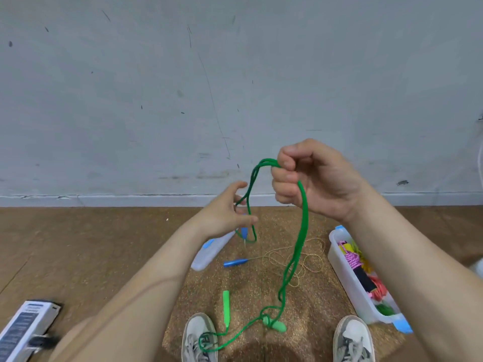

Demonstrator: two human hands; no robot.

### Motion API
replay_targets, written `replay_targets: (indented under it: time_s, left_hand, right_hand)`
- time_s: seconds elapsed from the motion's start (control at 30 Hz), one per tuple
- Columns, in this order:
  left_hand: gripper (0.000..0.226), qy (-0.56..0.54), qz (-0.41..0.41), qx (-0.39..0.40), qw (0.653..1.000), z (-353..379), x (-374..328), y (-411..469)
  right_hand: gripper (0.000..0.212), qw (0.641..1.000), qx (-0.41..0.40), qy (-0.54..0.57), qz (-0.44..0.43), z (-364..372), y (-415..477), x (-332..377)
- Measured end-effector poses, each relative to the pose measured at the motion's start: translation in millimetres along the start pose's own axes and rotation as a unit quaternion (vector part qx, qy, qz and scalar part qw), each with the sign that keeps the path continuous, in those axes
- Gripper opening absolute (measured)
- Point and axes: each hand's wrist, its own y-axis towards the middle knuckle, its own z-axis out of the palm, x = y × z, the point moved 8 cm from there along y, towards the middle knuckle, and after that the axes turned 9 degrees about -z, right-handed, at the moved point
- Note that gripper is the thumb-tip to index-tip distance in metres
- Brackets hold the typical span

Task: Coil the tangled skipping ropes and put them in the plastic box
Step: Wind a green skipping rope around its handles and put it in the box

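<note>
A green skipping rope [300, 231] hangs from my right hand [313, 178], which grips its folded top loops at chest height. Long strands run down to two light green handles [226, 309] lying on the cork mat by my shoes. My left hand [224, 212] is lower and to the left, fingers spread and loosely bent around a short hanging loop of the same rope. A second rope, yellowish cord with blue handles [235, 262], lies loose on the mat. The clear plastic box [347, 278] stands at the right and holds several coiled ropes.
The box's clear lid [209, 254] with a blue clip lies on the mat left of centre. A dark and white carton [23, 327] lies at the bottom left on the wooden floor. A grey wall stands close ahead. My two shoes [198, 338] are at the bottom.
</note>
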Motion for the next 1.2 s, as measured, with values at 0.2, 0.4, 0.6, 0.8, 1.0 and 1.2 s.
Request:
replay_targets:
  time_s: [0.2,0.4,0.6,0.8,1.0,1.2]
  left_hand:
    - [0.03,0.234,-0.111,0.025,0.966,29,64,15]
    - [0.04,-0.218,-0.279,0.015,0.935,27,107,8]
    - [0.048,-0.306,-0.312,0.081,0.896,59,120,2]
    - [0.037,-0.317,-0.296,0.083,0.897,98,109,8]
    - [0.008,-0.042,-0.237,0.094,0.966,42,95,27]
    - [0.027,-0.096,-0.173,0.105,0.975,-10,72,35]
  right_hand:
    - [0.038,0.995,0.014,0.079,-0.052,-11,-3,21]
    - [0.029,0.993,0.067,0.06,-0.079,-13,-8,29]
    - [0.042,0.983,0.161,0.044,-0.074,7,-13,23]
    - [0.024,0.945,-0.018,-0.327,0.019,-66,-1,5]
    - [0.018,0.678,-0.212,-0.695,0.11,-162,-10,23]
    - [0.008,0.627,-0.322,-0.701,0.11,-191,-24,34]
